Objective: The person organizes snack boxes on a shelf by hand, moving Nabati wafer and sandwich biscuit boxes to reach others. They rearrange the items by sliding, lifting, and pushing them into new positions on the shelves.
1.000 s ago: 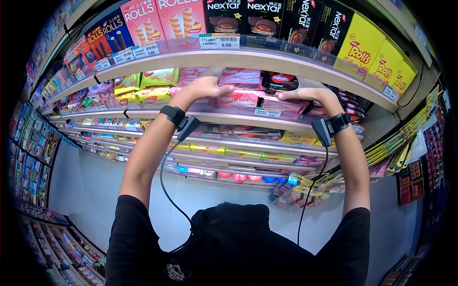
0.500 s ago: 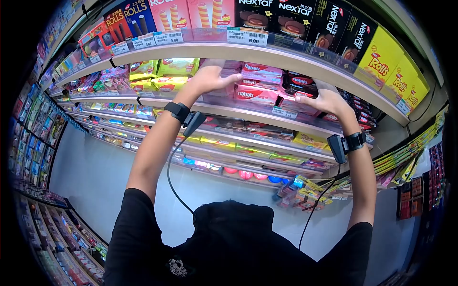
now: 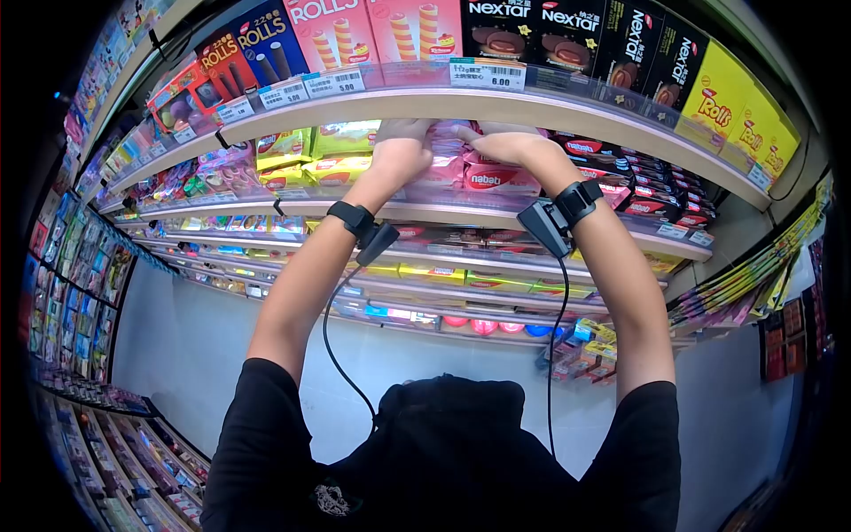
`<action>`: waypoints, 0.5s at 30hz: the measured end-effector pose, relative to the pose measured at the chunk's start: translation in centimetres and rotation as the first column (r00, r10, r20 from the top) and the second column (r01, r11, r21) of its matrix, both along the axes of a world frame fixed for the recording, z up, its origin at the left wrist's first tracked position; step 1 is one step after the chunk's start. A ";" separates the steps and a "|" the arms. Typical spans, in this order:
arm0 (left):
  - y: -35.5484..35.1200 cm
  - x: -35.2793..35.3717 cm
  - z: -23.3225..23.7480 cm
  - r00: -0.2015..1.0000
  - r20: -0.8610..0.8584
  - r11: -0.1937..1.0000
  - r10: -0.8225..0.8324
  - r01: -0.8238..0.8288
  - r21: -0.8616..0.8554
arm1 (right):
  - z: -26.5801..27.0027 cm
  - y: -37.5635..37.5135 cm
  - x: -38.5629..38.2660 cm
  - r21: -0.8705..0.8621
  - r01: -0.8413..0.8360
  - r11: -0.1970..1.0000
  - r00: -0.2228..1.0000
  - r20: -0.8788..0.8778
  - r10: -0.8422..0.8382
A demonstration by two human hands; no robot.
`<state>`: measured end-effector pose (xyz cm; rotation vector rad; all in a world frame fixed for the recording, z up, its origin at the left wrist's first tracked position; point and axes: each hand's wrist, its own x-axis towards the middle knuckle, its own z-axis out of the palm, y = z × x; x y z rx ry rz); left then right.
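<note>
Both my hands reach into the second shelf, under its upper board. My left hand (image 3: 402, 152) is at the left side of the pink nabati packs (image 3: 501, 178), its fingers partly hidden under the upper shelf edge. My right hand (image 3: 510, 142) lies over the top of the same pink packs, with its thumb pointing left and the other fingers hidden. Yellow packs (image 3: 341, 168) are stacked left of my left hand. Dark nabati packs (image 3: 589, 151) sit right of my right hand.
Above, the top shelf edge (image 3: 567, 105) carries price tags and boxes of Rolls (image 3: 332, 40) and Nextar (image 3: 567, 40). Lower shelves hold more packs, with pink balls (image 3: 483, 326) near the bottom. Hanging goods (image 3: 753, 266) are at the right. A cable runs from each wrist device.
My right hand has moved left from the dark packs onto the pink packs. My left hand has turned and its thumb no longer sticks out. The view has shifted slightly.
</note>
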<state>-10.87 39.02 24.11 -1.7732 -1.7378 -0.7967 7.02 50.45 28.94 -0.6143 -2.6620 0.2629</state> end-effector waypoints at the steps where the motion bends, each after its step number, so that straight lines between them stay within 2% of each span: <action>1: 0.2 0.0 0.0 1.000 -0.005 1.000 0.006 -0.006 -0.010 | 0.2 -0.1 -0.6 0.030 0.018 0.999 0.998 0.063 -0.020; 3: 0.2 -0.2 0.1 0.999 -0.017 0.999 0.030 -0.030 -0.020 | 0.6 -0.1 -1.8 0.103 0.037 0.994 0.982 0.183 -0.055; 7: -0.1 -0.5 -0.4 0.998 -0.025 0.994 -0.062 0.064 0.086 | -1.4 0.2 -3.0 0.220 0.114 0.969 0.993 -0.029 -0.110; 11: -2.0 0.2 -0.8 0.996 0.012 0.985 -0.091 0.088 0.149 | -1.2 -0.4 -3.4 0.189 0.149 0.971 0.976 0.132 -0.175; 14: -3.3 -0.9 -0.1 0.991 -0.079 0.968 -0.108 0.123 0.218 | -1.3 -2.6 -3.0 0.284 0.196 0.939 0.981 -0.062 -0.186; 15: -3.8 -1.5 0.3 0.995 -0.060 0.985 -0.075 0.084 0.151 | -1.6 -2.2 -3.2 0.290 0.205 0.935 0.979 -0.051 -0.198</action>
